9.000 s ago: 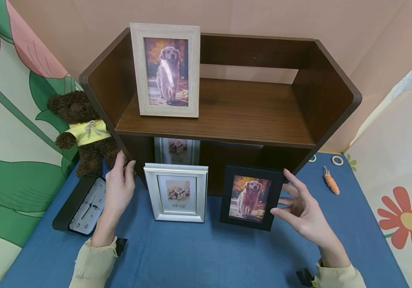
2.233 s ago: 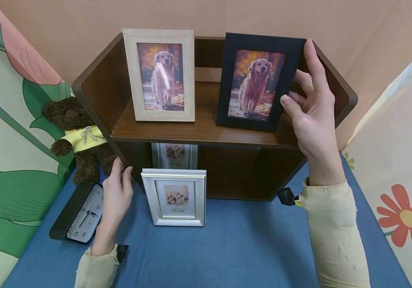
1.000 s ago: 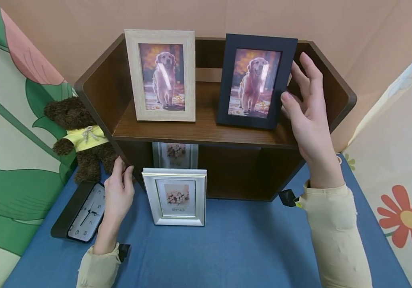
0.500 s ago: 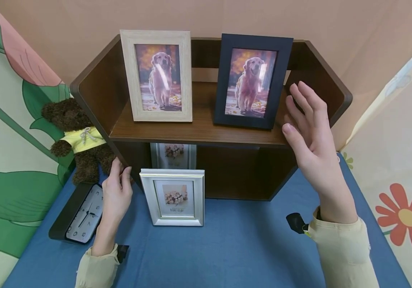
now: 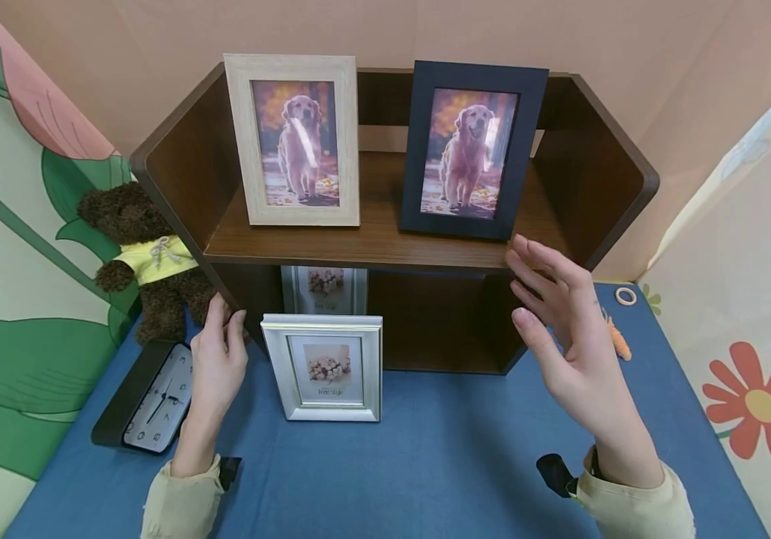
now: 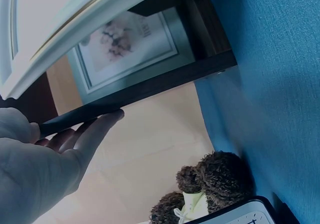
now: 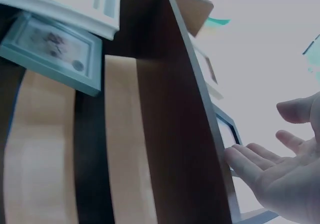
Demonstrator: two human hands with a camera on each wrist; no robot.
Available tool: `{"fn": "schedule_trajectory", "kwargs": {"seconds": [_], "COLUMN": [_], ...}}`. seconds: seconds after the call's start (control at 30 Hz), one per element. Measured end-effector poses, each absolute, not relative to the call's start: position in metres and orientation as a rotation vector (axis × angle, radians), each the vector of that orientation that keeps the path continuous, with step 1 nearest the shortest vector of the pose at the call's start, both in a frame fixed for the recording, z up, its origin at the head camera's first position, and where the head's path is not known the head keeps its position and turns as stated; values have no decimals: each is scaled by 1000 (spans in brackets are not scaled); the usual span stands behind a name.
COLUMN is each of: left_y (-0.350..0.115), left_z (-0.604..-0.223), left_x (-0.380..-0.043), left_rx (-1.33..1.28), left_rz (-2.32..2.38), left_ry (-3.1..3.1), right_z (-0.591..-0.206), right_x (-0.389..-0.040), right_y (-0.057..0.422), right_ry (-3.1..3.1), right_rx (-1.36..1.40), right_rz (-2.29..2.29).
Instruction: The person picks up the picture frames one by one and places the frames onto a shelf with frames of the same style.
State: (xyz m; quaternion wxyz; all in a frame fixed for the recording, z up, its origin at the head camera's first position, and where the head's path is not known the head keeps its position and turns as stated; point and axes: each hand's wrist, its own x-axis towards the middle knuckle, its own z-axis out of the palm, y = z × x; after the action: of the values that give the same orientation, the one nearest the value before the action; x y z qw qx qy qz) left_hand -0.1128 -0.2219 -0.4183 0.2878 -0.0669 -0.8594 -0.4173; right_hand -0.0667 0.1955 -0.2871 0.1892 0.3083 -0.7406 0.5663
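My left hand [image 5: 219, 352] holds the lower left side panel of a dark brown wooden shelf [image 5: 385, 251], thumb on one face and fingers on the other, as the left wrist view shows. On the upper level stand a cream picture frame [image 5: 237, 142] and a black picture frame [image 5: 419, 150], both with a dog photo. My right hand [image 5: 574, 337], fingers loosely extended, holds nothing; its fingertips are near the upper board's front edge, below the black frame. A silver picture frame [image 5: 321, 413] stands on the blue table before the shelf, and another silver frame [image 6: 125, 56] is inside the lower level.
A black alarm clock [image 5: 156, 404] sits left of my left forearm, with a brown teddy bear [image 5: 156, 262] in a yellow top behind it. At the right, a wooden ring [image 5: 617, 296] and an orange carrot-shaped toy [image 5: 619, 343] lie on the blue tablecloth [image 5: 426, 464].
The black picture frame went from the table onto the upper level, carried by my right hand. That hand has since let go and moved down and back. My left hand stays on the panel.
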Motion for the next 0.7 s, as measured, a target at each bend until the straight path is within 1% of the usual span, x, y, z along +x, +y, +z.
{"fn": "schedule_trajectory", "kwargs": {"seconds": [0.27,0.47,0.7], "left_y": [-223,-222,-223], "left_z": [-418,-420,-419], "left_x": [-114,-114,-114], "left_rx": [-168,-165,-168], "left_rz": [-1129,-1109,-1091], "left_ry": [-2313,-2312,-2306], "right_z": [-316,-346,-375], "right_x": [-58,-62,-65], "right_y": [186,180,172], "right_ry": [-2061,-2060,-2190], "right_rx": [866,936,945], "right_rz": [1521,1471,1467]}}
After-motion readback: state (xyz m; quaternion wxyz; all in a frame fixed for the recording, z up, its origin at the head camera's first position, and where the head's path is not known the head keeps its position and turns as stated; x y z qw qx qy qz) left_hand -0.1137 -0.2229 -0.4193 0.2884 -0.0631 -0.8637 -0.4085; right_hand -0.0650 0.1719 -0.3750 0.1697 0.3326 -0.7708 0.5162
